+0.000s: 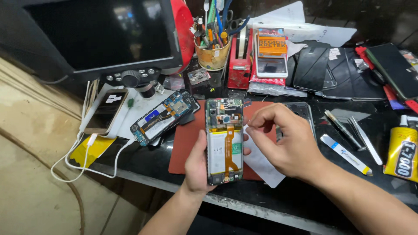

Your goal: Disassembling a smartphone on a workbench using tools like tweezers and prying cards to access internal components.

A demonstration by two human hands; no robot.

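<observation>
While left hand (198,167) fingers clamp the opened phone (224,141), right hand (283,143) fingers pinched together beside it.

1. We see the opened phone (224,141) held upright in the left hand (198,167), above the mat (185,148).
2. The right hand (283,141) sits just right of it, over a flat sheet (261,167).
3. Left of the mat lies a second opened phone (161,117); further left, a cabled phone (106,111).
4. Behind stand the monitor (100,32) and tool cup (212,52).
5. Tweezers (350,130) and a glue tube (401,150) lie far right.
</observation>
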